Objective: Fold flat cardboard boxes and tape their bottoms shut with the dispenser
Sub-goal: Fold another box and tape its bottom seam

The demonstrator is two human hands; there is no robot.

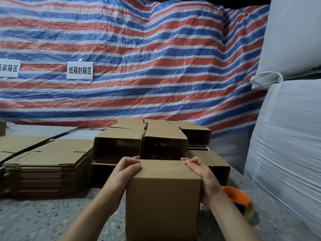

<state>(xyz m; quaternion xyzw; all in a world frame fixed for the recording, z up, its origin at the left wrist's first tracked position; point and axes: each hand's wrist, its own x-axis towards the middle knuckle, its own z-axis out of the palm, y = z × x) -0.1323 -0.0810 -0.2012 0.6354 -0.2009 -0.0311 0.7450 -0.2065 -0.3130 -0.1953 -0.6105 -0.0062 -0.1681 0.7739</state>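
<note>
While the left hand (129, 168) and right hand (197, 168) clamp curled fingers over the erected box's (163, 197) top flaps — folding's finished — taping likely follows, needing the orange dispenser (238, 197).

A speckled grey stone floor (52, 218) carries everything. An upright cardboard box (163, 206) stands on it at the front centre. Left of that box lies a tall stack of flat cardboard sheets (46, 173), with more flat sheets (19, 141) behind it. Just behind the upright box sit rows of folded boxes (142, 141) lying on their sides, open ends facing forward. To the box's right, an orange and blue tape dispenser (238, 199) rests on the floor, and beyond it big white sacks (284, 153).
</note>
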